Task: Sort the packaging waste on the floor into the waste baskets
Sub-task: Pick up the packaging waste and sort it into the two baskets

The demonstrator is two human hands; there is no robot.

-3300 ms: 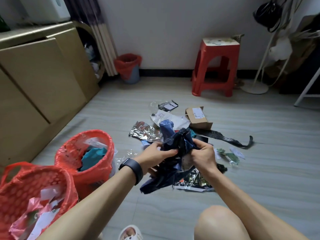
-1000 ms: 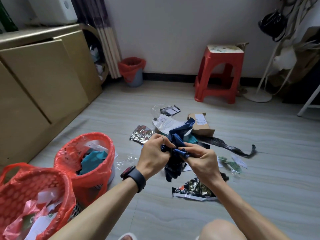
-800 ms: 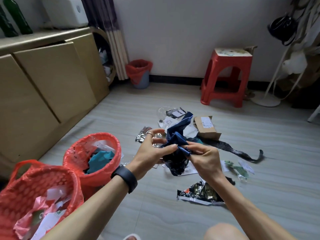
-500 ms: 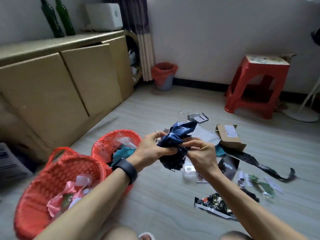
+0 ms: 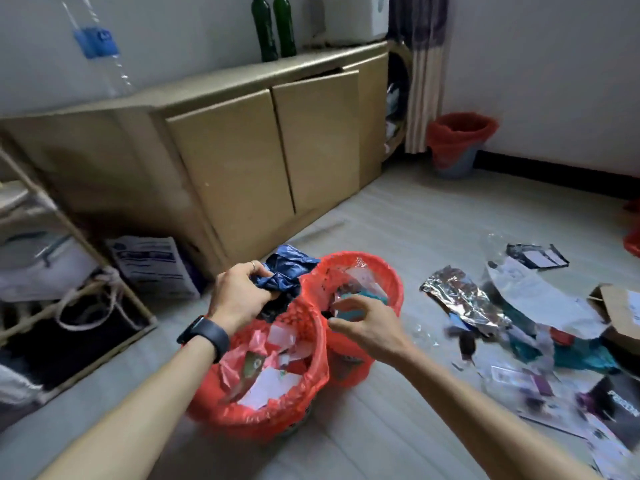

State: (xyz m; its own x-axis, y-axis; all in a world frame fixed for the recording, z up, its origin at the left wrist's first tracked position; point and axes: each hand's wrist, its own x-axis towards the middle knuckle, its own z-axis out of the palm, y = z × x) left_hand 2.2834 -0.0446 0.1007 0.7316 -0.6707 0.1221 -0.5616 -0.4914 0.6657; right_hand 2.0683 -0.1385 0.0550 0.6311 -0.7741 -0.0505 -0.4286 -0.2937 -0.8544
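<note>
My left hand [image 5: 239,299] grips a crumpled dark blue plastic bag [image 5: 287,268] just above the far rim of the near red waste basket [image 5: 311,368]. That basket holds pink and white scraps. Behind it stands a second red waste basket [image 5: 394,282] with teal and clear wrappers inside. My right hand [image 5: 367,327] hovers over the gap between the two baskets with fingers spread and loosely curled, holding nothing. A pile of packaging waste [image 5: 533,327] lies on the floor to the right, with a silver foil bag [image 5: 464,299] at its near-left edge.
A tan cabinet [image 5: 263,161] runs along the left wall, two green bottles [image 5: 273,26] on top. A small lined bin [image 5: 457,143] stands in the corner. A wooden rack [image 5: 69,237] and a printed sack [image 5: 152,268] sit left. A cardboard box [image 5: 620,317] lies far right.
The view swung left toward the baskets. My right hand let go of the blue bag; my left hand carried it over to the near basket.
</note>
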